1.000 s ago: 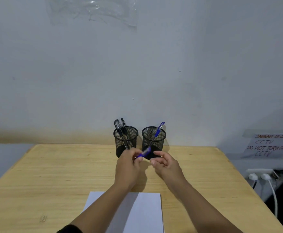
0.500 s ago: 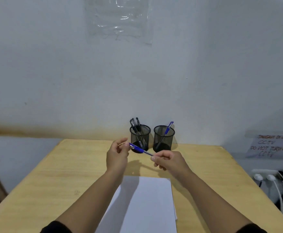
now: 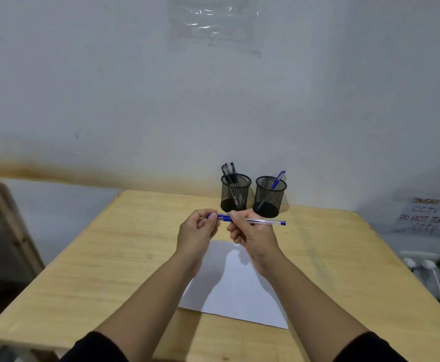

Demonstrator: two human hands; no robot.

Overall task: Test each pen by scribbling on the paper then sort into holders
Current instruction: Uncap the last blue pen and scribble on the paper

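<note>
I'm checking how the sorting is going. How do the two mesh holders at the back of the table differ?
The left holder holds several black-capped pens, standing close together near its left side; the right holder holds a single blue-capped pen, leaning to the right. The left holder sits slightly farther back than the right holder. Both are black mesh cups of about the same size, upright, side by side near the wall.

**Pen swings level between both hands**

The blue pen, tilted a moment ago, now lies almost horizontal above the paper. The right hand has slid along the barrel and now sits close beside the left hand, which pinches the capped end; the far tip juts out rightward.
</note>
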